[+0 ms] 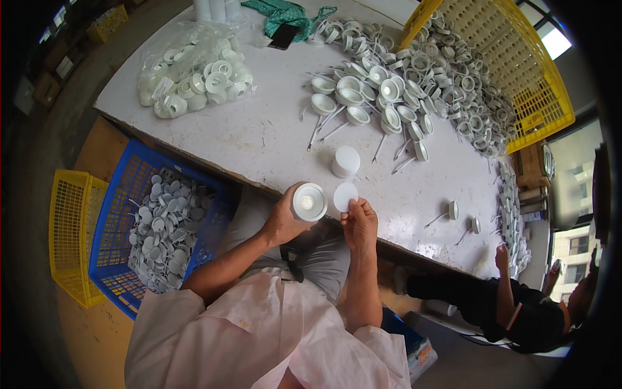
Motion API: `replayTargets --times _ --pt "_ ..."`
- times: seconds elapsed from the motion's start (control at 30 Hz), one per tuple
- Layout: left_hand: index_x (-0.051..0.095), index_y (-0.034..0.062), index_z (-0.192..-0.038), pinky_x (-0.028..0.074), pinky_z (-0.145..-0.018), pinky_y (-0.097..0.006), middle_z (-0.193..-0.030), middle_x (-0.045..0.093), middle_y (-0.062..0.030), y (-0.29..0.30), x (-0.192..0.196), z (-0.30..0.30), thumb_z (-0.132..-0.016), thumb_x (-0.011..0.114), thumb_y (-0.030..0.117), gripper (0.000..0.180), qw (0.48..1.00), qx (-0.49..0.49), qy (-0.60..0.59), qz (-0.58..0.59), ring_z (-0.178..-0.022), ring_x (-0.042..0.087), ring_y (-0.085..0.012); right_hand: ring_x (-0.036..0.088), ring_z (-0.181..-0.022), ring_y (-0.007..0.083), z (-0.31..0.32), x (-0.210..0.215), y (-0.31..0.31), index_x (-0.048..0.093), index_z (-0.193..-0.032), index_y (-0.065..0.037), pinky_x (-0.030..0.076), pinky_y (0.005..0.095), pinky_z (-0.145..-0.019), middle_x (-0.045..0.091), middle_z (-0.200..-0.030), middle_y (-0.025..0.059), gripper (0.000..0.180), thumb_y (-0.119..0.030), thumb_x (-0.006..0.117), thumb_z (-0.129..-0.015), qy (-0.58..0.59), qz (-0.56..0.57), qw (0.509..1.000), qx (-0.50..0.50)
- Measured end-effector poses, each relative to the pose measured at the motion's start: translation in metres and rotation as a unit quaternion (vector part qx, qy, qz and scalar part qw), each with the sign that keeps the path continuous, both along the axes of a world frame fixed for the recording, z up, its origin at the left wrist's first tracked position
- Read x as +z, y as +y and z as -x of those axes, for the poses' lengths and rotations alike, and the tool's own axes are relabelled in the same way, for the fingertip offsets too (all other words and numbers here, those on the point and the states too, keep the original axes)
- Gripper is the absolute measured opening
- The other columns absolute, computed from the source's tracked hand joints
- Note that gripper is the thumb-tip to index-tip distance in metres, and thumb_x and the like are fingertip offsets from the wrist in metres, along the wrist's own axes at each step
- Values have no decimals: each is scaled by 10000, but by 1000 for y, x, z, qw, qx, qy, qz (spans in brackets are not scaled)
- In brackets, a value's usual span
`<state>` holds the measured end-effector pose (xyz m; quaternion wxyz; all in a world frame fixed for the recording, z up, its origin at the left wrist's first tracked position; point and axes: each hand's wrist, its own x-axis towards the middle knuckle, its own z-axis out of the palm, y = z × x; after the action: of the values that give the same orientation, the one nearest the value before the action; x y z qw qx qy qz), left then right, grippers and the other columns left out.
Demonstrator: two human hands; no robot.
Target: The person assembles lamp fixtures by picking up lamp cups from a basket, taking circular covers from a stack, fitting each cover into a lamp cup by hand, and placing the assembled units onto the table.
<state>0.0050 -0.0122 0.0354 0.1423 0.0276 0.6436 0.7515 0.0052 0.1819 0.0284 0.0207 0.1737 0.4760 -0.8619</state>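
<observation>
In my left hand (pixel 285 219) is a round white downlight housing (pixel 310 201), its face turned up so that the pale yellowish centre shows. My right hand (pixel 361 223) pinches a thin white round diffuser disc (pixel 345 196) by its lower right edge. The disc is just right of the housing, with a small gap between them. Beyond it on the table stands a short stack of white discs (pixel 346 161). Both hands are above the table's near edge.
Many wired housings (pixel 389 91) heap across the white table (pixel 272 136) before a tipped yellow crate (pixel 538 78). A plastic bag of white rings (pixel 194 78) lies far left, near a phone (pixel 284 36). A blue crate (pixel 120 214) holds many lights. A co-worker (pixel 518 311) is at right.
</observation>
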Motion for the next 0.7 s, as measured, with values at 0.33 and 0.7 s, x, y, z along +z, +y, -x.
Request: replayTargets --times 0.33,0.7 --pt "308 7 -1370 423 -973 -324 -1222 516 -125 1 -21 -2 -750 752 90 767 992 -64 110 -23 -1139 500 -192 530 -575 70 -17 -3 -26 580 -910 -28 439 199 -523 594 -735 18 132 -118 659 -855 -2 -187 981 59" --pt "357 46 -1349 466 -867 -306 -1123 580 -115 0 -24 -4 -911 596 196 520 987 -25 127 100 -1017 559 -170 536 -557 58 -14 -4 -35 545 -889 -63 452 186 -494 580 -720 5 183 -140 703 -837 -2 -216 974 65"
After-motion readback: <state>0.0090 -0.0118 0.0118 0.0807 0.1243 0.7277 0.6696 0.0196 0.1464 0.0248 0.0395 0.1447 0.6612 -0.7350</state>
